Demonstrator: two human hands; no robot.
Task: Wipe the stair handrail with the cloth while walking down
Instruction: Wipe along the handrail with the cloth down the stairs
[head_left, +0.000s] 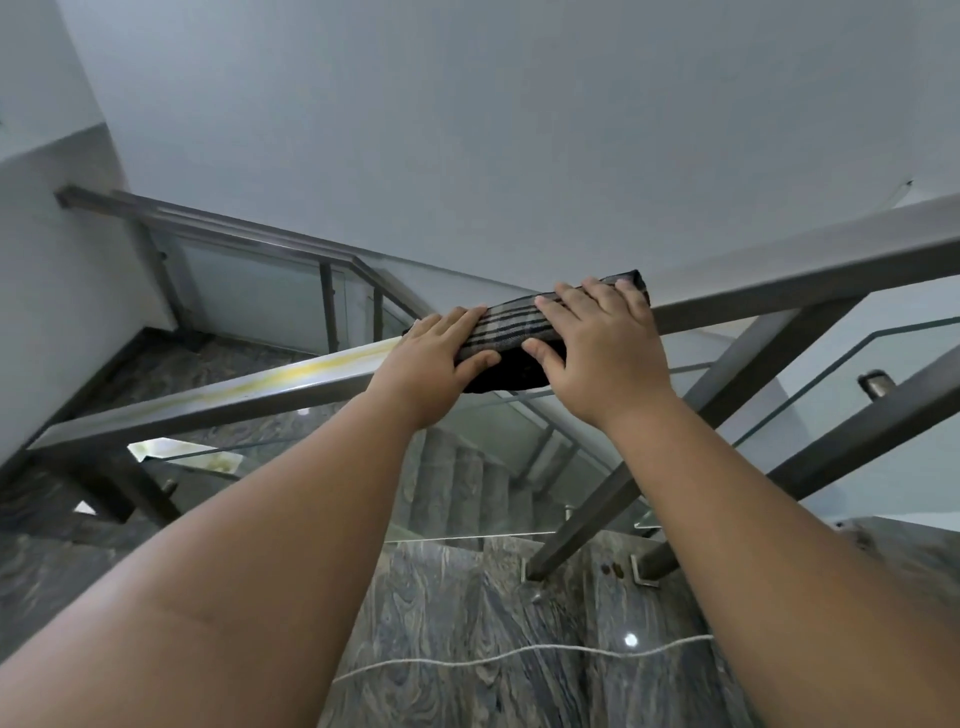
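One head-worn view looks forward and down, close over the handrail (753, 280) toward the stairs (457, 488).

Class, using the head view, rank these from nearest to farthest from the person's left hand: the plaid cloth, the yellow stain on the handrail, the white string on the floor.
1. Plaid cloth: under the left hand, on the handrail.
2. Yellow stain: just left along the rail top.
3. White string: on the marble floor below.

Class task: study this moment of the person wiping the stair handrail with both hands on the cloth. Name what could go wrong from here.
1. Both the left hand and right hand press the cloth on the handrail, so neither grips the rail itself; a slip while descending seems possible.
2. A white cord crosses the polished stone floor near the feet: likely trip hazard.
3. The yellowish stain may smear.
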